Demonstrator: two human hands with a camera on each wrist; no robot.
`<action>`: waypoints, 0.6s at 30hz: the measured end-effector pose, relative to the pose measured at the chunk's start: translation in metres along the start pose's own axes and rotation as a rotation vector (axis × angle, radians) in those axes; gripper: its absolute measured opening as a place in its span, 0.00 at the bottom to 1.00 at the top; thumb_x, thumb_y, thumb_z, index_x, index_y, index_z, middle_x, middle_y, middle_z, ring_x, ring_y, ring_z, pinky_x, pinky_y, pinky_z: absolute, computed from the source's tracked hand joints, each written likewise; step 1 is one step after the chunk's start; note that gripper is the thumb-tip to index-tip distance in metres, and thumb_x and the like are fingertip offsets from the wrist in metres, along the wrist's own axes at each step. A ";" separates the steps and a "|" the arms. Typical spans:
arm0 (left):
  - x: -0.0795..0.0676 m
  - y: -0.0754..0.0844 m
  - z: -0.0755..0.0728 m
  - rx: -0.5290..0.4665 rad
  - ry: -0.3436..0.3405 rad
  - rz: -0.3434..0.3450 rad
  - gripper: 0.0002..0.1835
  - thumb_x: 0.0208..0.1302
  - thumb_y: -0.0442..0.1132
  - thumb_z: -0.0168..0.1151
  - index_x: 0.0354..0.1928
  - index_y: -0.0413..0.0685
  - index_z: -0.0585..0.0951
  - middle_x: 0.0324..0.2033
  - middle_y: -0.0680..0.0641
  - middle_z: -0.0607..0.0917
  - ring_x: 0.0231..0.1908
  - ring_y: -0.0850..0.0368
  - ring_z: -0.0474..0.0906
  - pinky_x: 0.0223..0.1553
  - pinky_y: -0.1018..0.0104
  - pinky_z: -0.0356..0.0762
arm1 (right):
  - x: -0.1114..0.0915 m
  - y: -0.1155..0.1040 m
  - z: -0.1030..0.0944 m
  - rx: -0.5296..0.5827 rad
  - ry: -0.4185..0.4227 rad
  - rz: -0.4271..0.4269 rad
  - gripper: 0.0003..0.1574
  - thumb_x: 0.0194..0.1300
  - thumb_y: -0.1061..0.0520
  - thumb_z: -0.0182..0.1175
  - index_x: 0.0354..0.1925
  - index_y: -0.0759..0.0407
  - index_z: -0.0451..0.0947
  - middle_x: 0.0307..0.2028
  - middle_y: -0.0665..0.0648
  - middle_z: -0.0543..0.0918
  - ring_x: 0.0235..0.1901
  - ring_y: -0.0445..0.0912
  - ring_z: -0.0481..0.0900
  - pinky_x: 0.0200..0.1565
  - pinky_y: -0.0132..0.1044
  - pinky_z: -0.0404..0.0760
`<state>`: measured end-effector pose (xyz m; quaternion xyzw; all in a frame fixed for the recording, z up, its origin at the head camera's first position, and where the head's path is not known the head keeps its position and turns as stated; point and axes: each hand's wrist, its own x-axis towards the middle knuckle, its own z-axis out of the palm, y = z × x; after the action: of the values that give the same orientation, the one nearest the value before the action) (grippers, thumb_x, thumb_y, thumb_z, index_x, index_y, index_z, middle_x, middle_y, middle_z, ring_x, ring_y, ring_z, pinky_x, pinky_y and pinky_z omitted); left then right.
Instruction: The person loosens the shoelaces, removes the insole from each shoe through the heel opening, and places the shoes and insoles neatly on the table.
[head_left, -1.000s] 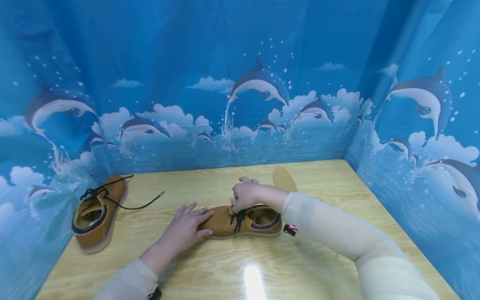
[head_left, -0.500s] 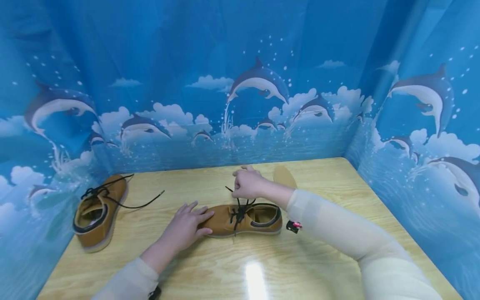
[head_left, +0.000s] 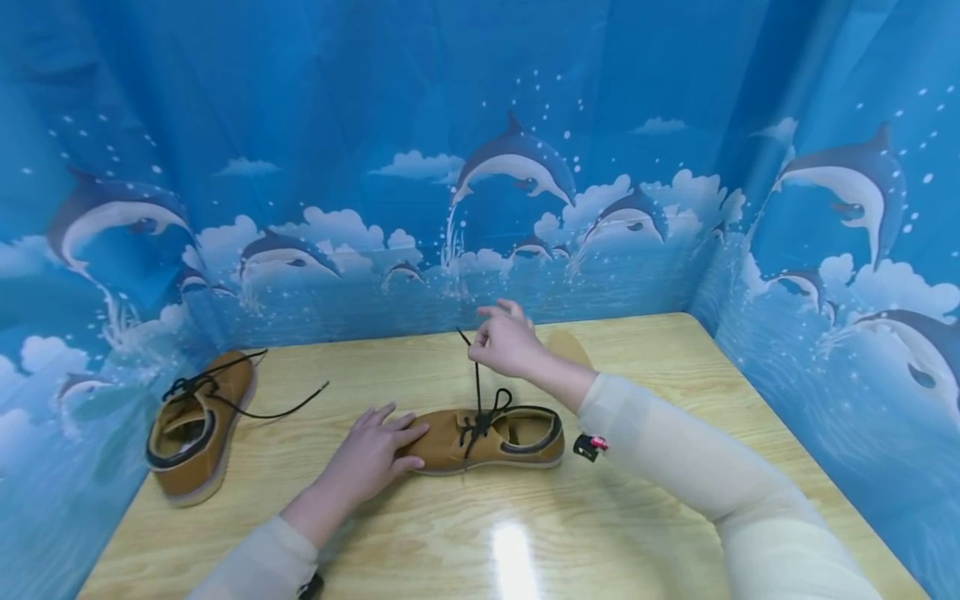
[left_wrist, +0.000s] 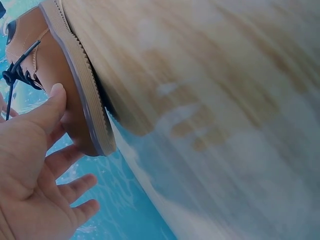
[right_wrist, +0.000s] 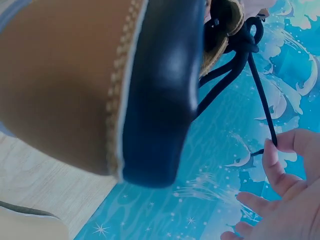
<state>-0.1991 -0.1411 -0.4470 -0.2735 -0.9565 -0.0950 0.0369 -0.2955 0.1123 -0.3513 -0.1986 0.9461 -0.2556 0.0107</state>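
Observation:
A brown lace-up shoe [head_left: 438, 433] lies on its sole mid-table, toe to the left, with a knot and a loop in its black lace. My left hand [head_left: 367, 454] holds the toe, thumb on the near side and index finger on the far side; the other fingers spread loosely. Above the shoe, my right hand [head_left: 508, 343] pinches one black shoelace [right_wrist: 262, 97] between thumb and index finger. That lace runs taut up from the knot, its tip sticking out past the fingers. A loop [head_left: 502, 398] stands beside the knot.
Another brown shoe [head_left: 198, 462] stands at the left with its black lace [head_left: 281, 415] trailing across the wooden table [head_left: 420, 542]. A tan insole [head_left: 567, 346] lies at the back, partly behind the right wrist. A blue dolphin-print curtain [head_left: 360, 292] surrounds the table.
My right hand has risen from the lacing, drawing one lace end up taut. The loop beside the knot has come into view. My left hand has stayed at the toe.

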 end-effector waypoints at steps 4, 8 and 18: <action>0.001 0.000 0.000 -0.003 0.000 0.002 0.31 0.61 0.56 0.68 0.65 0.54 0.79 0.64 0.41 0.77 0.68 0.31 0.64 0.69 0.34 0.56 | 0.002 0.001 -0.002 -0.007 0.050 0.020 0.17 0.65 0.55 0.58 0.20 0.51 0.81 0.73 0.57 0.65 0.77 0.60 0.42 0.69 0.72 0.45; 0.001 0.000 0.000 0.002 -0.004 -0.001 0.32 0.61 0.57 0.66 0.66 0.55 0.78 0.65 0.41 0.77 0.68 0.31 0.64 0.69 0.34 0.56 | 0.004 0.003 -0.002 0.010 0.122 0.030 0.15 0.66 0.55 0.58 0.22 0.50 0.82 0.75 0.56 0.63 0.77 0.60 0.41 0.68 0.74 0.45; 0.000 -0.001 0.002 0.020 -0.008 0.003 0.31 0.63 0.57 0.65 0.66 0.54 0.78 0.65 0.40 0.76 0.68 0.30 0.64 0.69 0.34 0.56 | 0.007 0.007 0.002 0.092 0.244 0.070 0.13 0.64 0.55 0.60 0.21 0.50 0.79 0.76 0.53 0.60 0.77 0.56 0.38 0.70 0.70 0.42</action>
<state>-0.1995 -0.1415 -0.4486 -0.2748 -0.9571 -0.0843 0.0357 -0.3041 0.1147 -0.3559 -0.1323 0.9341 -0.3202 -0.0863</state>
